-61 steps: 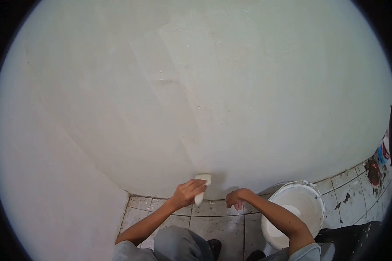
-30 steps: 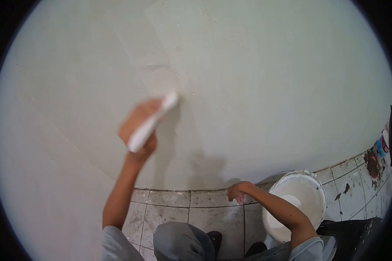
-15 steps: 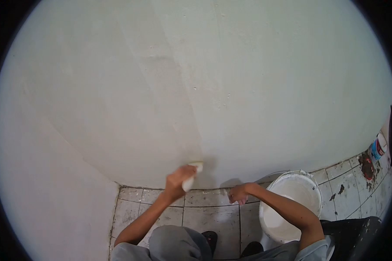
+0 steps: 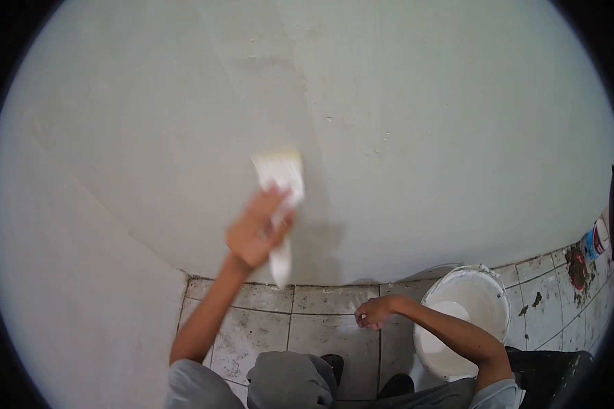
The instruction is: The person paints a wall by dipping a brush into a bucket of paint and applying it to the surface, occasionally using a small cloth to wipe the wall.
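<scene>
My left hand (image 4: 258, 228) is wrapped round the handle of a wide, white-coated paintbrush (image 4: 284, 176), blurred by motion. The bristles point up against the pale wall (image 4: 416, 157), left of the middle. A shadow of the brush and hand falls on the wall to the right. My right hand (image 4: 373, 313) hangs over the floor tiles left of the bucket, its fingers curled; whether anything is inside them is too small to make out. Under my right forearm stands a white bucket (image 4: 484, 286) with white paint (image 4: 441, 341) inside.
Dirty floor tiles (image 4: 252, 341) run along the foot of the wall. A small blue and white can (image 4: 595, 240) stands at the far right beside a reddish-brown patch (image 4: 576, 267). A dark object (image 4: 552, 371) is at the lower right, and a wall corner is at the left.
My left hand has moved up the wall with the brush, whose wide bristle end now shows clearly. My right hand stays low near the bucket, and the view has shifted slightly.
</scene>
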Action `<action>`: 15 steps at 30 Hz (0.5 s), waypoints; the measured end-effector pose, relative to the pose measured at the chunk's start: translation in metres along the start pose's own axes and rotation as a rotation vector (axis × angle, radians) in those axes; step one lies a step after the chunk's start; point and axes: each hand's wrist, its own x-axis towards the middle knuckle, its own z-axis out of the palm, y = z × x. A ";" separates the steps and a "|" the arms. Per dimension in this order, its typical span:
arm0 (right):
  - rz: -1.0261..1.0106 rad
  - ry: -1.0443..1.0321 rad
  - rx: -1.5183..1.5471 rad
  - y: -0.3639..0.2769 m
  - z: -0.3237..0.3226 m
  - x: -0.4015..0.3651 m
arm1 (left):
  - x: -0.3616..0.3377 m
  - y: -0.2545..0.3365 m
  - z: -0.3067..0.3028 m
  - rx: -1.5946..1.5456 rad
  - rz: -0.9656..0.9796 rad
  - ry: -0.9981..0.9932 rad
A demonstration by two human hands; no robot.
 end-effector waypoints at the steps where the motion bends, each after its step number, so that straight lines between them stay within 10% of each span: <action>1: -0.003 0.007 -0.010 -0.007 0.000 -0.007 | -0.028 0.024 0.001 -0.090 -0.426 -0.372; 3: -0.009 0.014 -0.018 -0.011 0.000 -0.011 | -0.096 0.020 0.032 -0.214 0.079 -0.200; 7: -0.017 0.019 -0.017 -0.011 0.003 -0.017 | -0.104 0.016 0.035 -0.491 -0.202 -0.233; 15: -0.036 0.033 -0.025 -0.010 -0.002 -0.013 | 0.075 -0.017 -0.044 -0.252 0.160 0.179</action>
